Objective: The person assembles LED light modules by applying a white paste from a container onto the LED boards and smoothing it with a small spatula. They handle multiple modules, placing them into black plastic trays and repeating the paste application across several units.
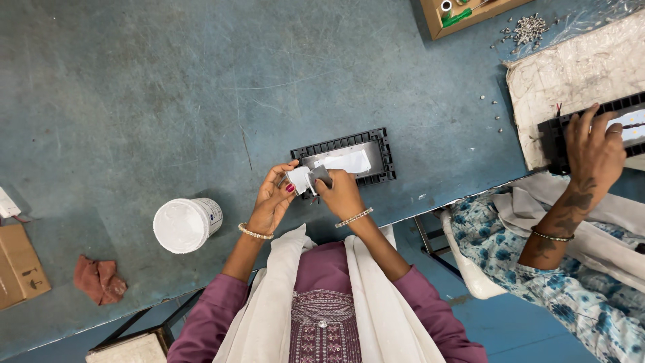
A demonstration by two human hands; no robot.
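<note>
My left hand (272, 198) and my right hand (339, 193) meet over the near edge of the blue table (168, 101). Together they hold a small flat piece (306, 179), white on the left half and grey on the right. Just behind my hands lies a black ribbed rectangular housing (383, 151) with a shiny metal inside and a white sheet (346, 162) lying in it. Both wrists carry beaded bracelets.
A white tub (186, 224) stands at my left, a reddish rag (99, 279) and a cardboard box (19, 265) further left. At right a co-worker's hand (592, 151) rests on another black housing (554, 134) over a white pad (578, 74). Loose screws (529, 28) and a wooden tray (470, 12) sit at the back.
</note>
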